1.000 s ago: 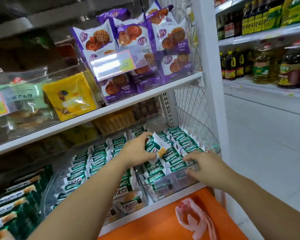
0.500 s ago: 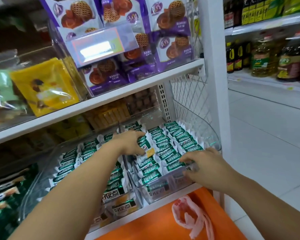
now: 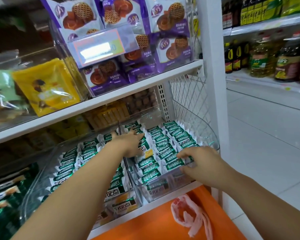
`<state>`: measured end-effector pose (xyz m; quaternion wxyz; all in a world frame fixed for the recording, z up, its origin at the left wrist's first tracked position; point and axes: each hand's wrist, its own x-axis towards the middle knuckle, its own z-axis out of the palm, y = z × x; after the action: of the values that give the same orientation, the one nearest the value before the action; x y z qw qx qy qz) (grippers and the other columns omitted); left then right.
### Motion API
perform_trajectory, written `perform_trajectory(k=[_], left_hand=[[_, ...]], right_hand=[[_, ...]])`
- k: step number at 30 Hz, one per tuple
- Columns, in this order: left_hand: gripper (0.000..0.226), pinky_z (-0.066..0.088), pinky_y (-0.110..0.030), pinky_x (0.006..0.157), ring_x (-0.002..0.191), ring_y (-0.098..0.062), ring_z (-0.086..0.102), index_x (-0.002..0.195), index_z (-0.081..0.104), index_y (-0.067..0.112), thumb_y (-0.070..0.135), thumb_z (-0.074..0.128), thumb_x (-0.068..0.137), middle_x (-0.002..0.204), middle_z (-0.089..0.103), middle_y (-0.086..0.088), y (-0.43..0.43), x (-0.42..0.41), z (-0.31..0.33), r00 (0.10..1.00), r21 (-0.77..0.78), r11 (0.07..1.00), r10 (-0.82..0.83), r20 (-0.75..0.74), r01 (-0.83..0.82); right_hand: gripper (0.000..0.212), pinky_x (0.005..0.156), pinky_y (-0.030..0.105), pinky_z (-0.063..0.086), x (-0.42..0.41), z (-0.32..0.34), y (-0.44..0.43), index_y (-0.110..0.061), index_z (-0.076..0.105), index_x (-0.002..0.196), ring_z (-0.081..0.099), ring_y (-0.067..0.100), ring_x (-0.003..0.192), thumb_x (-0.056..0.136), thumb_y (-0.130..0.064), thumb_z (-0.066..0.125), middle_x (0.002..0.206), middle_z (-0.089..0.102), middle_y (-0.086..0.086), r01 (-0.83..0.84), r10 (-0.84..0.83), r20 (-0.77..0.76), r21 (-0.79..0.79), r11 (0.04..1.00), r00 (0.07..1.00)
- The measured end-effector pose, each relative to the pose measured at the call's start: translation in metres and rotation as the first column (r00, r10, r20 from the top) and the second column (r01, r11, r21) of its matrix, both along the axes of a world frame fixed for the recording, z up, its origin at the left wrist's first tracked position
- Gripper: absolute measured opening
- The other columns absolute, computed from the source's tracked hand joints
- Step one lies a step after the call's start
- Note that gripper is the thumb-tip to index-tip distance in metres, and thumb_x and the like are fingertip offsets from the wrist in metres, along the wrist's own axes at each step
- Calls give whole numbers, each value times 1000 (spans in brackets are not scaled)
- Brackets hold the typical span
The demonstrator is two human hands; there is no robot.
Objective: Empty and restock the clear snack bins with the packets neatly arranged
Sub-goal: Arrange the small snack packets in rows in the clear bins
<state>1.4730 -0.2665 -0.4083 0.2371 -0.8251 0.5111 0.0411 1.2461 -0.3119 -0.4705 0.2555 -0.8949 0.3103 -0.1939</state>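
Obs: both hands work in the right bin (image 3: 212, 135) on the lower shelf (image 3: 154, 206); the left bin (image 3: 35, 184) beside it already holds rows. The green-and-white packets (image 3: 163, 148) stand on edge in three columns running front to back, each packet's long axis lying across the bin, left to right. Left hand (image 3: 130, 145) reaches over the divider onto the left column, fingers stretched out and laid flat on the packet tops — pressing, not gripping. Just beside its heel one loose packet (image 3: 148, 152) sits skewed, yellow patch showing, out of line with its column. Right hand (image 3: 200, 161) is at the front of the right column, fingers curled over the packet tops and thumb below, pinching the front few together. Judgement: restock nearly done; what remains is squaring up. The skewed packet lies toward the left hand, well clear of the right, so the left one should turn it crosswise and tuck it in — while the right holds its column from toppling forward.
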Motion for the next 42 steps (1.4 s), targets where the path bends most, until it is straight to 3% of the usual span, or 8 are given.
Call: perform_trajectory(k=[5, 11, 16, 23, 30, 35, 38, 42], left_hand=[[70, 8, -62, 112, 141, -26, 31, 151, 14, 34, 50, 50, 94, 157, 24, -5, 32, -9, 8, 996, -373, 927, -64, -68, 34], [27, 49, -41, 90, 97, -14, 63, 113, 65, 23, 27, 49, 91, 105, 67, 6, 141, -20, -13, 916, -824, 528, -400, -28, 206], [25, 46, -24, 74, 89, -10, 59, 106, 62, 25, 25, 44, 88, 97, 66, 5, 263, 4, -55, 844, -606, 748, -487, -225, 270], [26, 36, -21, 73, 102, -14, 58, 119, 62, 26, 24, 49, 96, 115, 60, 7, 381, 57, -131, 899, -348, 937, -180, -398, 34], [35, 45, -30, 91, 114, -23, 56, 129, 56, 22, 25, 54, 94, 129, 57, -2, 442, 129, -223, 845, -155, 974, 58, -531, -165], [42, 43, -38, 101, 122, -25, 52, 132, 55, 19, 14, 59, 90, 137, 51, -6, 486, 187, -282, 710, -165, 880, 234, -664, -445], [54, 39, -40, 105, 129, -32, 42, 141, 44, 22, 19, 61, 90, 143, 39, -11, 504, 216, -314, 732, -211, 800, 362, -578, -562], [79, 14, -56, 114, 141, -46, 9, 150, 19, 35, 39, 65, 86, 152, 16, -20, 518, 244, -349, 744, -208, 753, 490, -454, -624]], right_hand=[[31, 93, 15, 43, 12, 18, 19, -24, 65, 118, 56, -1, 101, 87, -21, 64, 116, 64, -13, -24, 24, 181, -3, 1000, 983], [18, 60, 5, 41, 36, 26, 76, -23, 69, 101, 52, -7, 62, 88, -14, 61, 76, 54, -24, -165, 152, 211, 44, 985, 965], [12, 58, 11, 43, 68, 1, 141, -29, 64, 83, 54, -6, 64, 87, -18, 65, 72, 60, -11, -369, 362, 70, 164, 915, 929], [14, 78, 19, 47, 133, -82, 222, -19, 65, 104, 60, 10, 90, 91, -18, 63, 91, 60, -9, -452, 564, -247, 391, 802, 788], [24, 80, 27, 48, 196, -174, 269, -14, 63, 114, 61, 18, 101, 90, -15, 64, 110, 63, 4, -328, 558, -354, 533, 780, 750], [65, 66, 9, 43, 234, -237, 279, -22, 37, 143, 47, 9, 106, 86, -16, 69, 132, 45, -3, -227, 564, -462, 600, 767, 685], [84, 83, 22, 51, 252, -270, 283, -27, 20, 150, 41, 25, 131, 84, -10, 70, 153, 28, 4, -113, 504, -498, 623, 774, 706], [84, 63, 11, 51, 275, -267, 303, -27, 8, 150, 21, 29, 141, 90, 0, 59, 159, 6, 10, -26, 396, -537, 570, 821, 744]])
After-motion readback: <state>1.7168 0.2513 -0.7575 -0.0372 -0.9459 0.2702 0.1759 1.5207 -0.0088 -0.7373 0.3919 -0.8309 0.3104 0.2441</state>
